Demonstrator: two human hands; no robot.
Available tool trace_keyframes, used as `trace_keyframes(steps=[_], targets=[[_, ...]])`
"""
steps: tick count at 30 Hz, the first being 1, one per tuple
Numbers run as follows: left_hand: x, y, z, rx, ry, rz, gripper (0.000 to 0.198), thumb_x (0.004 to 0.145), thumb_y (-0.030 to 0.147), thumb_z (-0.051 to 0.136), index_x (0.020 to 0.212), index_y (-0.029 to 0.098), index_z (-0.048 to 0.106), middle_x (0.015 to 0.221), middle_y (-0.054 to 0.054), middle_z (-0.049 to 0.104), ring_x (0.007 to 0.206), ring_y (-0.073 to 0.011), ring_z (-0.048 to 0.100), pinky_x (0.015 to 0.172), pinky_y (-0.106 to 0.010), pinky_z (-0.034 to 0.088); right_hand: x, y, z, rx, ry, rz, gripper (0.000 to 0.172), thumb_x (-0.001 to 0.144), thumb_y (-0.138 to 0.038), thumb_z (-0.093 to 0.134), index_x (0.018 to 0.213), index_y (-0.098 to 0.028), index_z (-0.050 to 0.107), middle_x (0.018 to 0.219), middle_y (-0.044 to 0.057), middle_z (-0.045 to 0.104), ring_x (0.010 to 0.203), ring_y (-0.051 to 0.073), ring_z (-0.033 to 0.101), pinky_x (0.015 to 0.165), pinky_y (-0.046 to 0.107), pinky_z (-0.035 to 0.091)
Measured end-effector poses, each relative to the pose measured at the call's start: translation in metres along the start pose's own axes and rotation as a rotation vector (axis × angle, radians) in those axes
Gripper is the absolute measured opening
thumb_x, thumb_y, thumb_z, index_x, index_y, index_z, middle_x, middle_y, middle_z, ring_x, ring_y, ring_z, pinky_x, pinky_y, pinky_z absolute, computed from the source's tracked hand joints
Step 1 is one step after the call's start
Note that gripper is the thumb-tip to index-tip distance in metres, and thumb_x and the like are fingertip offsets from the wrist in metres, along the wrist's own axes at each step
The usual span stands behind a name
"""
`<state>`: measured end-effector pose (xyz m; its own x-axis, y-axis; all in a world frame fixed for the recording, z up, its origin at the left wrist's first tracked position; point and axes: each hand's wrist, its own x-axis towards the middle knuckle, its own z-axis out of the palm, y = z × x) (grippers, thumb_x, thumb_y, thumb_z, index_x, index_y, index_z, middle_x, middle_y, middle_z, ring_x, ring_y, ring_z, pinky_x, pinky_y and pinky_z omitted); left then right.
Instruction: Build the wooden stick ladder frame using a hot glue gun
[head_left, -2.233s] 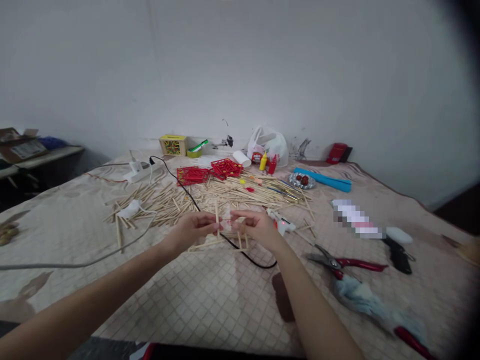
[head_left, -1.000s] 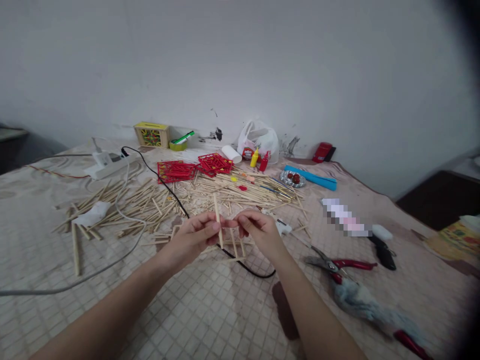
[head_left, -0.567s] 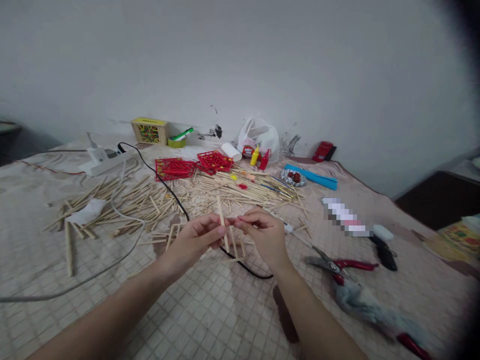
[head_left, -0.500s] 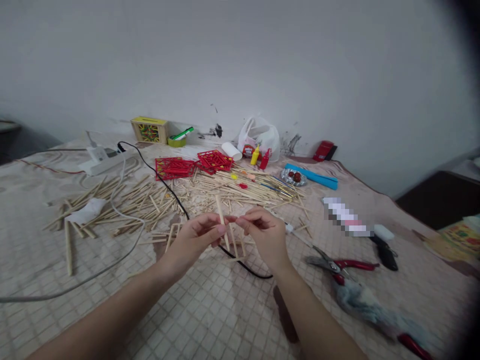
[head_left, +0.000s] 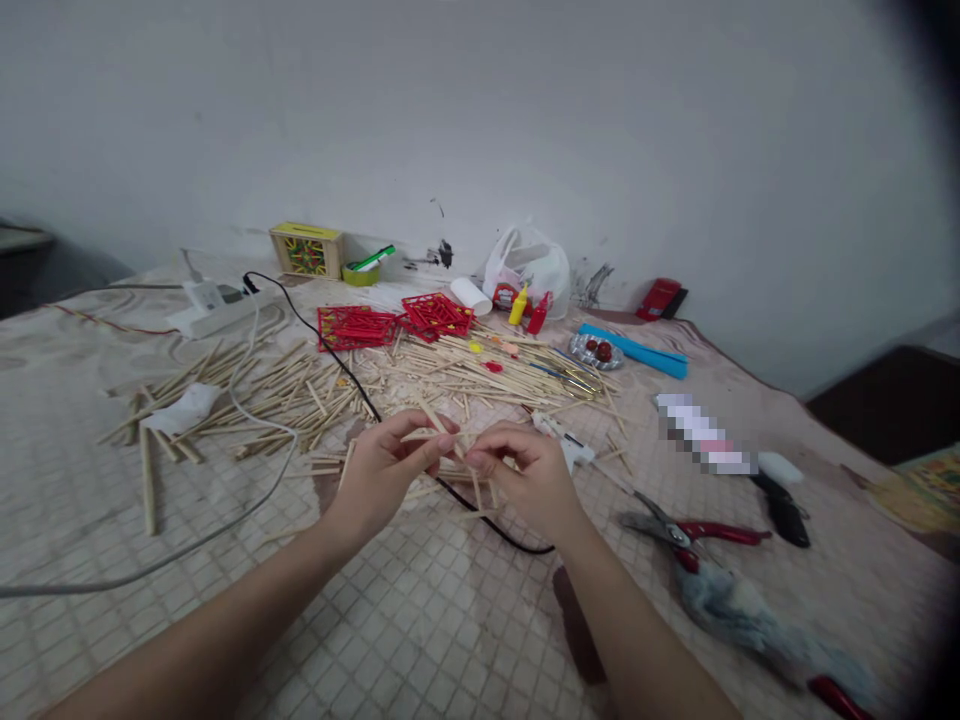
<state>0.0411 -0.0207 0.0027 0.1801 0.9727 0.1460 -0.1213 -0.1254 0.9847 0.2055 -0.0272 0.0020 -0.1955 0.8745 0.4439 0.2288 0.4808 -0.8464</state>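
Observation:
Both hands meet over the middle of the table. My left hand [head_left: 390,460] is closed on a pale wooden stick [head_left: 429,412], which slants up and away past its thumb. My right hand [head_left: 525,470] pinches at the stick's near end, its fingertips almost touching the left thumb; what lies between them is partly covered. Below the hands shows part of a small frame of thin sticks [head_left: 478,490], largely hidden. Just behind the right hand lies a white glue gun [head_left: 564,440].
Loose wooden sticks [head_left: 285,400] spread across the table, with red stick panels [head_left: 356,328] behind them. Red-handled pliers [head_left: 720,533] and a wrapped tool [head_left: 750,610] lie at right. A black cable [head_left: 345,385] runs under the hands. Paint bottles [head_left: 517,305] stand near a plastic bag [head_left: 551,270].
The stick in my left hand has turned to a flatter slant. My right hand has come in closer to the left thumb. The whole view has shifted slightly.

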Motion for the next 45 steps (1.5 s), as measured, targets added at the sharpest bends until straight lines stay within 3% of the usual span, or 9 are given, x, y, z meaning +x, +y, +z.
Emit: trace_keyframes(steps=[9,13,18,20,22,24,27,32,45], targets=[[0.0,-0.005,-0.001,0.018,0.049,0.05,0.016,0.074,0.028,0.06,0.086,0.017,0.062,0.072,0.0,0.061,0.062,-0.0096,0.052,0.06,-0.021,0.041,0.0,0.001,0.001,0.177,-0.031,0.156,0.019,0.079,-0.034,0.054,0.068,-0.018,0.055,0.06,-0.001,0.053,0.057,0.011,0.05,0.053,0.023,0.04],[0.002,-0.004,-0.002,-0.013,0.033,0.055,0.024,0.076,0.029,0.058,0.096,0.018,0.062,0.072,0.0,0.062,0.06,-0.0089,0.05,0.058,-0.021,0.041,0.005,0.008,-0.009,0.27,0.16,0.21,0.024,0.078,-0.041,0.054,0.068,-0.019,0.05,0.052,-0.003,0.048,0.047,0.01,0.044,0.047,0.022,0.036],[-0.001,-0.003,0.001,-0.03,-0.07,0.02,0.027,0.077,0.03,0.057,0.101,0.018,0.061,0.077,-0.002,0.06,0.062,-0.0096,0.05,0.059,-0.022,0.042,0.01,0.027,-0.028,-0.306,0.439,0.249,0.035,0.083,-0.042,0.043,0.057,-0.02,0.045,0.046,-0.003,0.042,0.045,0.011,0.039,0.046,0.025,0.03],[-0.003,-0.003,0.002,-0.03,-0.103,0.018,0.026,0.079,0.029,0.055,0.101,0.018,0.061,0.08,-0.002,0.06,0.065,-0.0097,0.051,0.06,-0.022,0.043,0.01,0.032,-0.032,-0.534,0.479,0.191,0.026,0.08,-0.037,0.049,0.061,-0.019,0.05,0.052,-0.002,0.047,0.049,0.013,0.042,0.05,0.026,0.031],[-0.004,-0.003,0.003,-0.032,-0.133,0.027,0.027,0.08,0.028,0.053,0.105,0.019,0.06,0.08,-0.002,0.059,0.065,-0.0093,0.05,0.061,-0.021,0.043,0.01,0.033,-0.031,-0.518,0.447,0.128,0.012,0.075,-0.03,0.056,0.076,-0.018,0.058,0.063,0.0,0.054,0.055,0.014,0.047,0.054,0.027,0.035],[-0.006,-0.004,0.004,-0.033,-0.144,0.028,0.029,0.08,0.027,0.053,0.108,0.02,0.059,0.08,-0.002,0.059,0.066,-0.0095,0.05,0.062,-0.021,0.043,0.009,0.028,-0.026,-0.344,0.339,0.069,0.015,0.074,-0.025,0.059,0.087,-0.019,0.061,0.073,0.002,0.059,0.063,0.015,0.053,0.057,0.027,0.039],[-0.007,-0.003,0.006,-0.022,-0.154,0.018,0.032,0.079,0.026,0.054,0.11,0.021,0.057,0.084,-0.003,0.059,0.07,-0.011,0.052,0.064,-0.023,0.044,0.008,0.016,-0.016,-0.102,0.163,-0.039,0.01,0.076,-0.022,0.059,0.083,-0.022,0.066,0.082,0.004,0.062,0.077,0.016,0.056,0.067,0.029,0.043],[-0.008,-0.005,0.008,0.032,-0.131,0.111,0.029,0.077,0.024,0.057,0.106,0.023,0.06,0.104,-0.006,0.055,0.082,-0.0144,0.054,0.071,-0.026,0.046,0.004,0.004,-0.004,0.003,0.022,-0.085,0.012,0.075,-0.023,0.063,0.084,-0.027,0.07,0.084,0.002,0.061,0.084,0.016,0.056,0.076,0.031,0.044],[-0.008,-0.007,0.006,0.134,-0.136,0.119,0.029,0.076,0.022,0.058,0.105,0.018,0.058,0.1,-0.007,0.054,0.082,-0.015,0.054,0.073,-0.029,0.046,0.001,0.001,0.002,-0.022,0.042,-0.131,0.007,0.075,-0.016,0.061,0.073,-0.021,0.065,0.077,0.002,0.061,0.076,0.015,0.057,0.071,0.031,0.044]])
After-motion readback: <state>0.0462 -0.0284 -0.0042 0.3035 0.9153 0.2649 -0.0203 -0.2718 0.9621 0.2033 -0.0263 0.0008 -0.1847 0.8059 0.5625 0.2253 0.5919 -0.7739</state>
